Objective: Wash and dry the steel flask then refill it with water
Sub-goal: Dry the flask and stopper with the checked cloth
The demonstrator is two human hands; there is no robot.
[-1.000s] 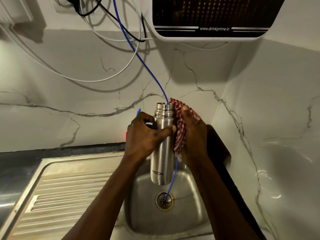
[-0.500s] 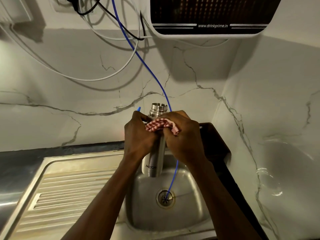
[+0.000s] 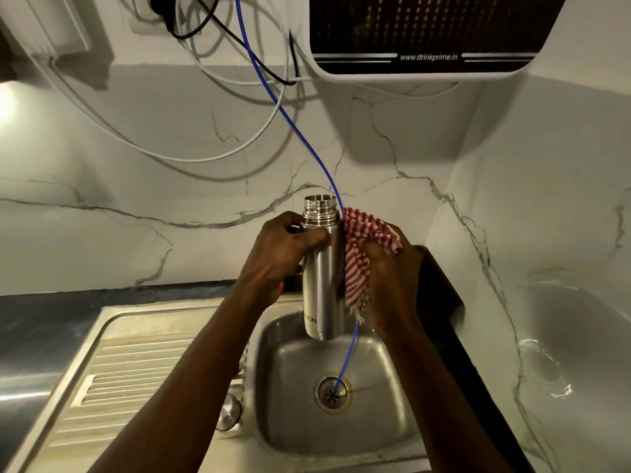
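Over the steel sink [image 3: 392,421], the left hand [image 3: 273,257] is gripping the uncapped steel flask [image 3: 321,268] upright while the right hand [image 3: 386,268] is pressing a red-checked cloth [image 3: 358,261] against its side. Drying looks to be underway; refilling from the water purifier [image 3: 426,35] above is not yet done.
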